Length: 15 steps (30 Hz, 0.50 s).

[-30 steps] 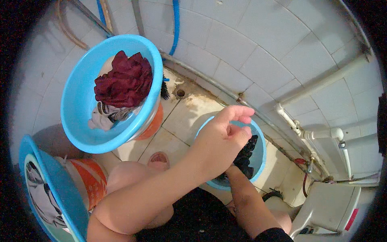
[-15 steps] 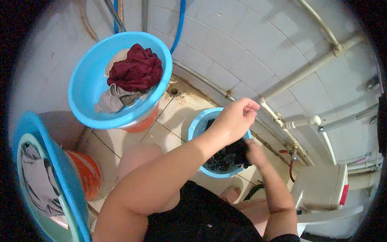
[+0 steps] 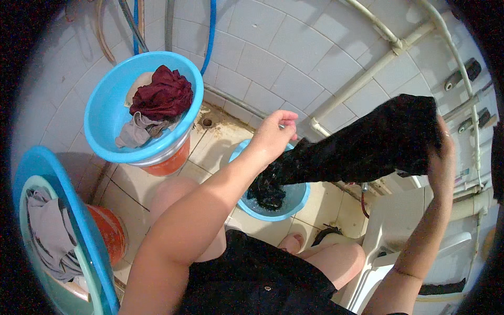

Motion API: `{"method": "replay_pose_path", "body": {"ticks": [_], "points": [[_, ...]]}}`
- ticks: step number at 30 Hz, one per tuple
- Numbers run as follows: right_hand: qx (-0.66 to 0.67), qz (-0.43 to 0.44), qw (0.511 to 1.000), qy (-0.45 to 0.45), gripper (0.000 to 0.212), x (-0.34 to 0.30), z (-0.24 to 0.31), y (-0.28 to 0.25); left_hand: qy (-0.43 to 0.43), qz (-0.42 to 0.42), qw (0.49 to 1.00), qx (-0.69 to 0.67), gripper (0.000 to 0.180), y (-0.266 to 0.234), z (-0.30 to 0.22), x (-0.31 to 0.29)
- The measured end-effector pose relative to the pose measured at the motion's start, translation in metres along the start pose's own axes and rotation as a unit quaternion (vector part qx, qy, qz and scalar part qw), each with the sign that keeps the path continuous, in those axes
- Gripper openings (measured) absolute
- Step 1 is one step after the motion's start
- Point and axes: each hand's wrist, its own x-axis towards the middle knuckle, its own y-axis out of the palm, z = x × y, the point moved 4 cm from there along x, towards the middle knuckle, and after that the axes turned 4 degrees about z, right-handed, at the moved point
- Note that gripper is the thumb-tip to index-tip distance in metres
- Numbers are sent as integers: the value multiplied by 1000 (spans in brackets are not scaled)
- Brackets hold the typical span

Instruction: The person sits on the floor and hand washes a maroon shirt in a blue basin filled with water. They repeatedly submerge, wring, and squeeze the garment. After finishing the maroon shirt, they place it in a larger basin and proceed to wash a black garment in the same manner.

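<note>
Lifted since half a second ago, the black garment (image 3: 362, 144) now stretches out of the small basin (image 3: 294, 202) up to the right, where before it lay bunched inside and both hands were down at the rim. The right hand (image 3: 441, 152) has risen high to the right edge of the view, in front of the tiled wall (image 3: 273, 63).

Head view: the right hand grips the upper end of the garment, fingers closed around the cloth, though the cloth hides most of them. The left hand (image 3: 273, 136) sits above the basin, touching the garment's lower part; its fingers are curled loosely and its fingertips (image 3: 291, 116) lie close together, but I cannot tell whether they pinch the cloth. The garment's lower end hangs wet into the basin, which stands on the tiled floor (image 3: 220, 144) between the person's knees.

At upper left a big blue basin (image 3: 105, 121) rests on an orange bucket (image 3: 168, 163) and holds a dark red cloth (image 3: 163, 97) over a grey one (image 3: 134, 134). At far left another blue basin (image 3: 68, 210) holds grey cloth (image 3: 50, 231), beside a second orange bucket (image 3: 107, 231). White pipes (image 3: 362, 79) run along the wall, and a white plastic chair (image 3: 399, 231) stands at lower right.
</note>
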Motion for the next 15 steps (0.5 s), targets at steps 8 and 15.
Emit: {"method": "replay_pose_path", "body": {"ticks": [8, 15], "points": [[-169, 280, 943, -61, 49, -32, 6, 232, -32, -86, 991, -102, 31, -19, -3, 8], [-1, 278, 960, -21, 80, -118, -30, 435, -39, -98, 988, -115, 31, -39, 2, 15]]}}
